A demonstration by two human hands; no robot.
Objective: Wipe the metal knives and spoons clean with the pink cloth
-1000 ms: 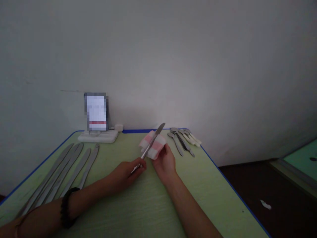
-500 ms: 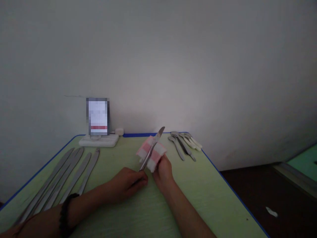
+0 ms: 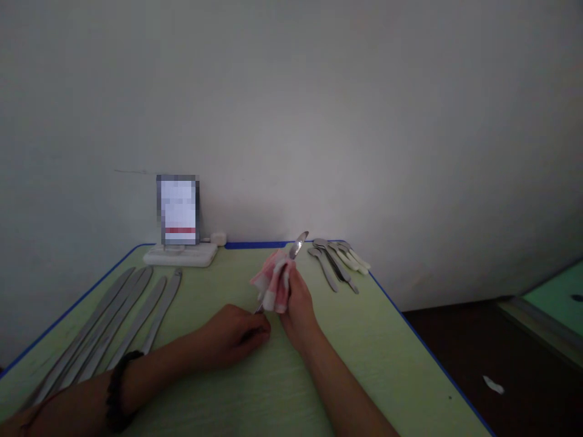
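Observation:
My left hand (image 3: 237, 335) rests on the green table (image 3: 273, 376) and pinches the handle of a steel table knife (image 3: 298, 244). The knife slants up and away to the right, and only its tip shows. My right hand (image 3: 297, 303) is closed on a pink-and-white checked cloth (image 3: 272, 282), which is folded round the middle of the blade. A dark bead bracelet (image 3: 116, 391) sits on my left wrist.
Several long steel knives (image 3: 122, 318) lie in a row at the left of the table. Several spoons (image 3: 337, 261) lie at the far right corner. A white stand with a small upright screen (image 3: 178, 212) stands at the back by the wall. The table's right edge drops to dark floor.
The cloth has closed round the blade, which earlier lay on top of the flatter cloth. My right hand has slid up toward the knife tip. My left hand has stayed put.

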